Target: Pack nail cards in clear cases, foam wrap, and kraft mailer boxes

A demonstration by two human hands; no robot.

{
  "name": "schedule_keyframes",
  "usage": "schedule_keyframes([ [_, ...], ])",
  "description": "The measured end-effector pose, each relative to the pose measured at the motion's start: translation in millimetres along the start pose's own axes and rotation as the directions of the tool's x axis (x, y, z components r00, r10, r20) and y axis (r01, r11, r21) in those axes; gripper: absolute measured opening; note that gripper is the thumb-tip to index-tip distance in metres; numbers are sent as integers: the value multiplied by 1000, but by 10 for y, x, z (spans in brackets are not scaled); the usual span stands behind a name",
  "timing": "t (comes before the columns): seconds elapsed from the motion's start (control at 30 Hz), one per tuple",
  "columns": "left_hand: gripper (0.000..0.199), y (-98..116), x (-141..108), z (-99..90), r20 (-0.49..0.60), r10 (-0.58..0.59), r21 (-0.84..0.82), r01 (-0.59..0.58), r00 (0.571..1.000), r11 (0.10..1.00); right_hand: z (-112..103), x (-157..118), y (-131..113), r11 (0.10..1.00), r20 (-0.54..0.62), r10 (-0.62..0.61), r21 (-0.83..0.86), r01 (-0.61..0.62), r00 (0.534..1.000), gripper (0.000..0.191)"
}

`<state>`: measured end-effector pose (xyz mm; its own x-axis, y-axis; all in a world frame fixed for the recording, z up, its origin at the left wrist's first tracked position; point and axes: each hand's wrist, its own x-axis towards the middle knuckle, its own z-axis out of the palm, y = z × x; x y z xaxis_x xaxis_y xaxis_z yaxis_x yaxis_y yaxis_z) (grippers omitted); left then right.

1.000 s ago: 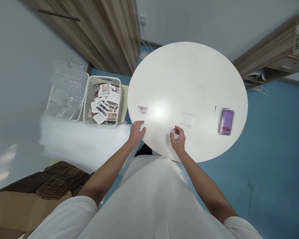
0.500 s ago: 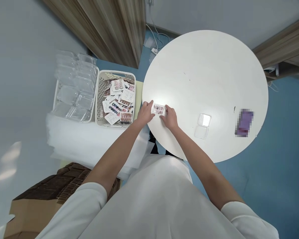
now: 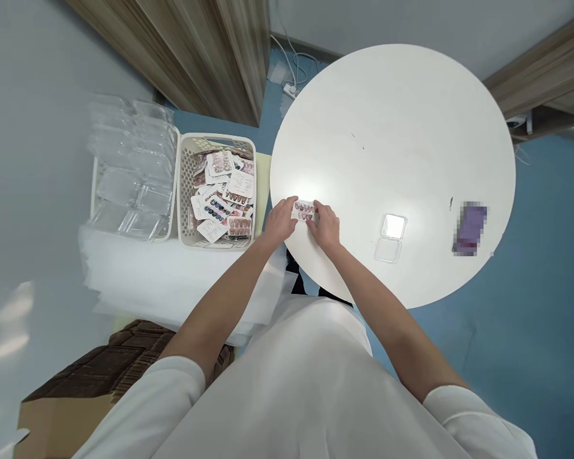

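A small white card of press-on nails (image 3: 303,210) is held at the left edge of the round white table (image 3: 392,127). My left hand (image 3: 280,220) grips the card's left side, thumb and fingers closed on its edge. On the opposite side, my right hand (image 3: 326,225) pinches the card's right edge. Two rows of pinkish nails face up between the hands. To the right, an opened clear plastic case (image 3: 388,250) lies flat on the table, with a white piece (image 3: 393,226) in its upper half.
Left of the table, a perforated basket (image 3: 184,191) holds many nail cards. Beside it, another basket holds stacked clear plastic boxes (image 3: 136,159). White foam sheets (image 3: 172,274) lie in front, above cardboard (image 3: 62,421). A blurred purple item (image 3: 471,228) rests at the table's right.
The camera view has shifted slightly. Both hands still hold the nail card at nearly the same spot, the left hand's fingers a little further over its edge.
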<state>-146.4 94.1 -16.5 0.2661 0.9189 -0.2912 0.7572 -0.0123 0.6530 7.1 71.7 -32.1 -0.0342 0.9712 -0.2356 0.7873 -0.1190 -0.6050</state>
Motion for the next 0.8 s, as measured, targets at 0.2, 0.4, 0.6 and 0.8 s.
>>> schedule_keyframes([
  [0.2,60,90,-142,97,-8,47,-108,-48,999,993,-165,-215,129,990,26,-83,113,79,996,68],
  [0.4,64,443,-322,399,43,205,-189,-193,978,963,-551,-683,505,986,9,-65,156,63,998,66],
  [0.6,61,1121,-392,952,167,298,-153,-274,940,950,-1067,-1168,1222,990,-18,-27,135,29,999,65],
  [0.8,60,1577,-248,1385,184,233,76,-250,955,965,-1361,-1194,1782,993,8,-13,121,12,1000,65],
])
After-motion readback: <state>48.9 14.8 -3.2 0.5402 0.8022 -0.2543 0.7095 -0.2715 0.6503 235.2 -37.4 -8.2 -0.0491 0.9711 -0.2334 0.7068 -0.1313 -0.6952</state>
